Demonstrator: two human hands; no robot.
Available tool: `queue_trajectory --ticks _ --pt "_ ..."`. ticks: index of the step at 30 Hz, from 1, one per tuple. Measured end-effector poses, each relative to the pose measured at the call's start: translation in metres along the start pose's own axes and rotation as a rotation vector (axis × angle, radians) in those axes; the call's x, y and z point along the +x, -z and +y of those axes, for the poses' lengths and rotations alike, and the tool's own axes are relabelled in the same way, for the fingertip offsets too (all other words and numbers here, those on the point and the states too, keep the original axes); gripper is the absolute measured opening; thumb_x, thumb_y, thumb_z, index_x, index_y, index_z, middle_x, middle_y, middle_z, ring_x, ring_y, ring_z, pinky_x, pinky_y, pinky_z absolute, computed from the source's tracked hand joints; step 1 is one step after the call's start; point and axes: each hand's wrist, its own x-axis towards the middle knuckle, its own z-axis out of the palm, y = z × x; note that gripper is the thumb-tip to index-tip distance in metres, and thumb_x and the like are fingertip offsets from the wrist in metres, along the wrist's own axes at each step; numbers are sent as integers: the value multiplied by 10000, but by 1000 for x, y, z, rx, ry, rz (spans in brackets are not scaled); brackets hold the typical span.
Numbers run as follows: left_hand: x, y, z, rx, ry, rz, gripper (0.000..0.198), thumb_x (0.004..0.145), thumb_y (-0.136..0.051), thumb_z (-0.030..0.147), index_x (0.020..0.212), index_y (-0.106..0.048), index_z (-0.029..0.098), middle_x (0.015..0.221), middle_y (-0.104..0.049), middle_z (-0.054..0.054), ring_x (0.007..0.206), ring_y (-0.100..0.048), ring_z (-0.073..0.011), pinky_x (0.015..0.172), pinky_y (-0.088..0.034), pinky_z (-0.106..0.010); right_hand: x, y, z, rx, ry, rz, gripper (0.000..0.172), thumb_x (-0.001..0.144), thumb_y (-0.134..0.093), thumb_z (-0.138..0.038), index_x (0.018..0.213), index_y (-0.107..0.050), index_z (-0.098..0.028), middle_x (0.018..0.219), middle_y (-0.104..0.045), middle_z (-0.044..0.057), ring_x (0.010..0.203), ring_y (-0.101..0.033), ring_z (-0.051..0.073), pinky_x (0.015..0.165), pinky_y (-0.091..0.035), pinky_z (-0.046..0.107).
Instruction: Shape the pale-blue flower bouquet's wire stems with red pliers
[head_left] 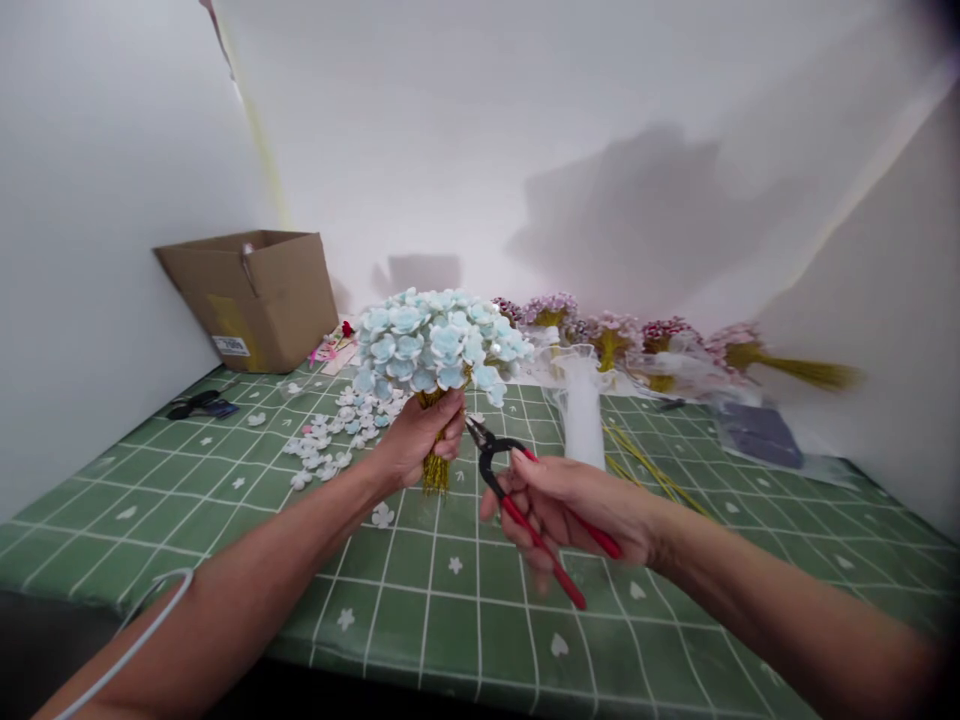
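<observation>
My left hand (pixel 426 438) is closed around the golden wire stems of a bouquet of pale blue flowers (pixel 431 340), held upright above the table. The stem ends stick out below my fist. In my right hand (pixel 562 505) is a pair of pliers (pixel 517 495) with red handles and dark jaws. The jaws point up and left, close beside my left hand, and look slightly parted. Loose white and pale blue flowers (pixel 330 440) lie on the table behind my left forearm.
A green checked cloth (pixel 405 620) covers the table. At the back left stands an open cardboard box (pixel 262 300), with dark scissors (pixel 196 402) nearby. A white roll (pixel 583 415), golden wires (pixel 652 470) and several pink and red bouquets (pixel 611 335) lie towards the right.
</observation>
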Motion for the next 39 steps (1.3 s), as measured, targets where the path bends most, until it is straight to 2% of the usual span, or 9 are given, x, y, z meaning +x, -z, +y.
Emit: queue_trajectory --ticks 4,10,17,23,30,39 --pt "-2 -2 0 -2 -1 8 406 734 -707 490 715 -484 151 491 -410 81 348 -333 -5 402 -265 -149 6 3 8 126 24 -139 633 926 -329 -641 1026 -615 -85 692 -563 32 535 -560 126 591 -577 374" --pt "-5 -8 4 -8 -1 -1 467 670 -754 504 676 -441 158 475 -407 84 340 -321 -1 400 -259 -147 10 4 14 229 72 -222 643 942 -284 -629 1044 -602 -79 696 -563 28 529 -562 121 595 -581 382" --pt "-6 -10 4 -14 -9 33 490 634 -780 502 667 -429 162 465 -402 90 337 -318 -1 400 -265 -150 15 6 16 247 95 -263 665 957 -202 -616 1040 -586 -80 708 -566 35 534 -563 127 594 -576 384" --pt "-5 -9 3 -23 -36 34 469 656 -769 493 667 -443 157 475 -419 82 344 -325 -2 402 -281 -151 18 5 22 293 120 -280 686 961 -169 -610 1038 -582 -67 684 -556 31 514 -565 126 585 -584 390" --pt "-6 -10 3 -4 -14 126 479 636 -779 495 646 -441 156 457 -413 85 339 -329 -2 402 -314 -152 22 3 26 307 122 -313 683 945 -188 -644 1015 -574 -85 676 -549 18 506 -548 118 591 -580 387" --pt "-6 -10 2 -25 -45 82 498 603 -793 512 659 -451 154 466 -414 84 346 -327 0 390 -292 -142 23 3 28 340 125 -338 688 950 -131 -633 1010 -570 -108 661 -546 4 479 -527 106 550 -581 358"
